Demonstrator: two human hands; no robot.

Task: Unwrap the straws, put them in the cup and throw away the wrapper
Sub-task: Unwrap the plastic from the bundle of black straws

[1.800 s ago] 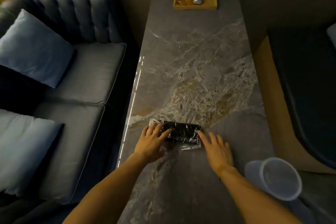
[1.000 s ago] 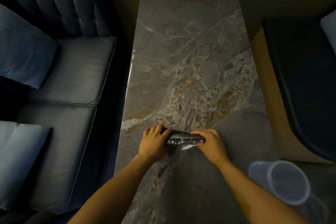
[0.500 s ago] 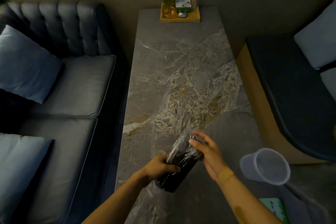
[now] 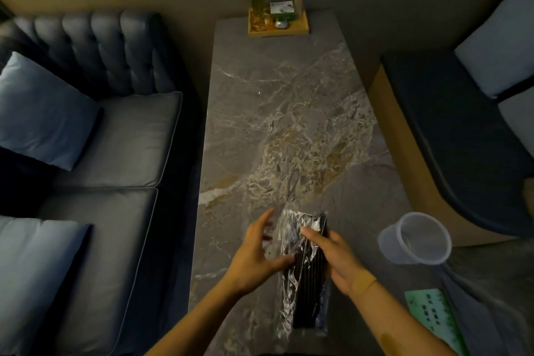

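Note:
A bundle of black straws [image 4: 307, 286] in a clear crinkled plastic wrapper [image 4: 284, 303] is held up above the near end of the marble table [image 4: 274, 113], lengthwise away from me. My right hand [image 4: 336, 260] grips the pack from its right side, thumb on top. My left hand [image 4: 257, 254] touches the pack's left side with the thumb against the wrapper and the fingers spread. A clear plastic cup [image 4: 416, 238] stands upright at the table's right edge, to the right of my hands.
A blue sofa [image 4: 101, 139] with cushions runs along the left of the table. A dark bench [image 4: 462, 139] sits on the right. A wooden tray [image 4: 277, 23] with a plant stands at the far end. A green packet [image 4: 430, 315] lies near right.
The pack lay crosswise on the table under both hands. I lifted it and turned it lengthwise; my right hand now grips its side and my left fingers have opened.

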